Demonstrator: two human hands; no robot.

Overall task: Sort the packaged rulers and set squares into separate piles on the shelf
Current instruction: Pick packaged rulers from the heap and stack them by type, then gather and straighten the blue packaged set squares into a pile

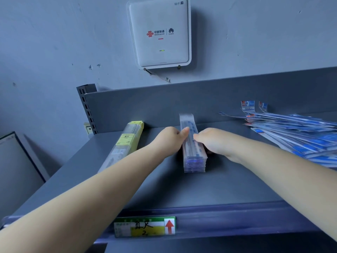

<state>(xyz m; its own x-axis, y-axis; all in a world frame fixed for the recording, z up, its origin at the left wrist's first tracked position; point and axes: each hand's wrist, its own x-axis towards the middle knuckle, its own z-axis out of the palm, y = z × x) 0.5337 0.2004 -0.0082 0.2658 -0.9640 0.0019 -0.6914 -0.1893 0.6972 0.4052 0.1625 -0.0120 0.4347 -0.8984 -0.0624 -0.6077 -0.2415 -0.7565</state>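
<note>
A neat stack of clear-packaged blue rulers (194,161) lies lengthwise in the middle of the grey shelf (228,187). My left hand (171,138) grips the stack's left side, thumb on top. My right hand (212,141) grips its right side, fingers curled over the edge. A stack of yellow-labelled packaged rulers (125,143) lies to the left, apart from both hands. At the right, a loose fanned heap of blue-and-white packaged set squares (299,136) spreads over the shelf.
The shelf's back panel (200,103) rises behind the stacks. A white WiFi router (160,33) hangs on the wall above. A green-and-yellow price label (145,226) sits on the front rail. A slotted upright (87,108) stands at the left.
</note>
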